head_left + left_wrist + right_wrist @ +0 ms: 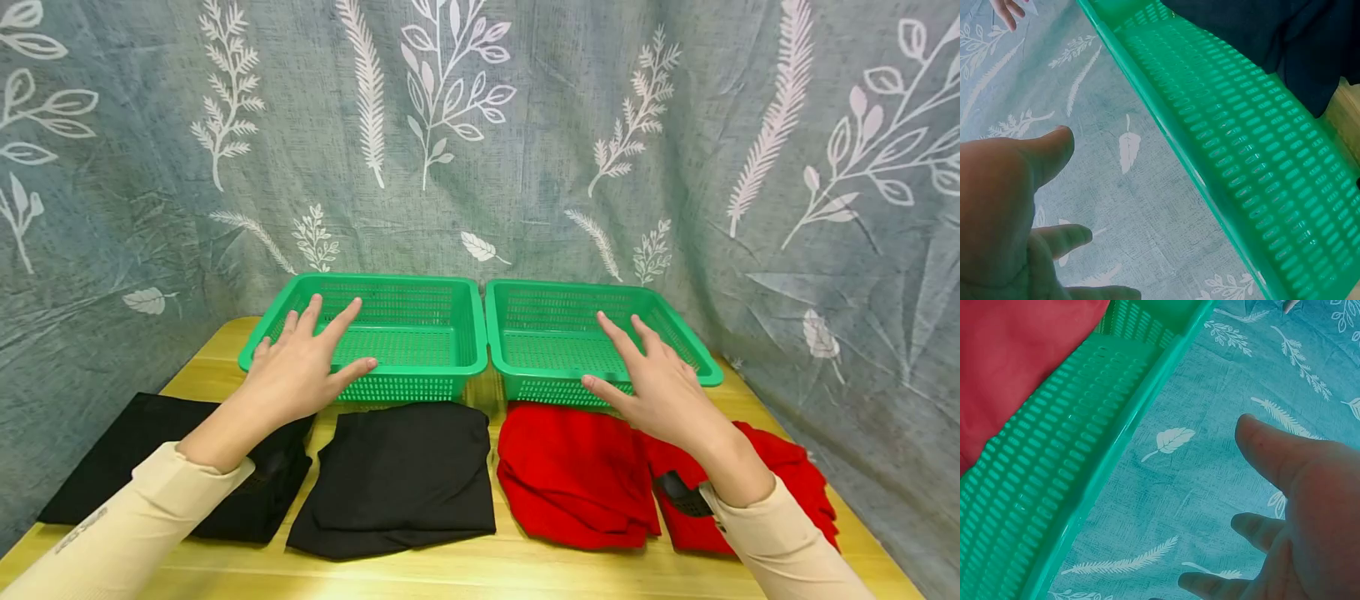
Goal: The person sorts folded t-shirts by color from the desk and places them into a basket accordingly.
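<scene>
My left hand (300, 367) hovers over the front left of the left green basket (405, 369), fingers spread and holding nothing. Above the front right of the other green basket (540, 369), my right hand (663, 396) is likewise spread and holds nothing. Both baskets look empty in the head view. A folded black cloth (408, 475) lies before the left basket, with another black cloth (112, 450) partly behind my left forearm. In front of the right basket lies a folded red cloth (573, 475); a second red cloth (787, 475) is partly hidden by my right forearm.
Everything stands on a yellow wooden table (480, 575). A grey-green curtain (525, 225) with white leaf prints hangs directly behind the baskets and along both sides. The two baskets stand side by side with a narrow gap between their rims.
</scene>
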A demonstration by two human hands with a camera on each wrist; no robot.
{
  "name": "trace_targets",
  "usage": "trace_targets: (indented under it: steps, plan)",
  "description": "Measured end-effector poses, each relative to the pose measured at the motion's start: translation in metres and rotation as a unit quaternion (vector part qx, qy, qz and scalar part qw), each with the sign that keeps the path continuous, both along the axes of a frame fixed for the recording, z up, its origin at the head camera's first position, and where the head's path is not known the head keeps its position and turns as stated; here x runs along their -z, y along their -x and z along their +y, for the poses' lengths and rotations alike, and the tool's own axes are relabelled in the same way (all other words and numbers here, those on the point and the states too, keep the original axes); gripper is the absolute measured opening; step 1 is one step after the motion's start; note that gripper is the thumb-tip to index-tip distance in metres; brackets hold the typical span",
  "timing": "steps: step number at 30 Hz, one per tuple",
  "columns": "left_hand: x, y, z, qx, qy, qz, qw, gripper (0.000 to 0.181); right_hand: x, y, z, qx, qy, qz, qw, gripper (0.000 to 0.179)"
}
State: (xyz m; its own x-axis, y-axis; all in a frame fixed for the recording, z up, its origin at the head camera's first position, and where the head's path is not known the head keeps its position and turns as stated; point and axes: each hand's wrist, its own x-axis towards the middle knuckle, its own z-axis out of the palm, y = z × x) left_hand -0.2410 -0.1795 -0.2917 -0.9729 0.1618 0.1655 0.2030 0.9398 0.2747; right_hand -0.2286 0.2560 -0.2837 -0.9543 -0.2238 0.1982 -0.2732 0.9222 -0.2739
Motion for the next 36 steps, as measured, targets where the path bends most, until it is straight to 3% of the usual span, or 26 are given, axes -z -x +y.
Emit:
trace_targets:
  steps: [14,22,36]
  plan:
    - [-0.002,-0.014,-0.006,0.022,-0.012,0.058,0.998,0.089,0.0,-0.006,-0.008,-0.036,0.01,0.023,0.999,0.085]
    - [-0.001,-0.025,-0.014,0.052,-0.036,0.081,0.9947,0.083,0.003,-0.013,-0.013,-0.043,0.037,0.009,0.9983,0.08]
    - [0.014,-0.037,-0.029,0.094,-0.095,0.044,0.99,0.074,0.02,-0.021,-0.031,-0.091,0.052,-0.02,0.9943,0.072]
